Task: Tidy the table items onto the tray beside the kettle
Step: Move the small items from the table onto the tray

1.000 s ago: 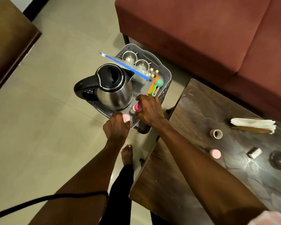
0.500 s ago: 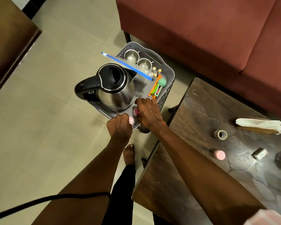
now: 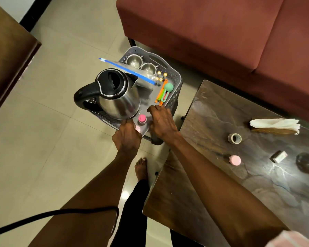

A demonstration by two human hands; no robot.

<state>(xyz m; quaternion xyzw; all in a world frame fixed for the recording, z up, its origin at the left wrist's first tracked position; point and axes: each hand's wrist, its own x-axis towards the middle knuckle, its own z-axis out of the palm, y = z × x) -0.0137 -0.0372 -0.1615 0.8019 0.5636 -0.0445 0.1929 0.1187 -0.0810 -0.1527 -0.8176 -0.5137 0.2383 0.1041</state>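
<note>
Beside the table, head view: grey perforated tray sits low by the sofa, long axis running from near-left to far-right toward the sofa. Steel kettle stands upright on the tray's left half, black handle pointing left, spout toward the far right. No readable writing or brand on anything; all too small.

Left hand at the tray's near edge, fingers curled round a pale pink-capped bottle, mostly hidden. Right hand over the tray's near-right part, fingers loosely bent down; cannot tell whether it holds anything. Darker pink bottle upright on the tray between the two hands, just beside the kettle base.

Further back on the tray: two steel cups, blue-edged plastic bag lying diagonally, small yellow-topped batteries, orange and green clips pointing lengthwise.

On the table: tape roll, another pink-capped bottle, small box, napkin holder, dark object at right edge.
</note>
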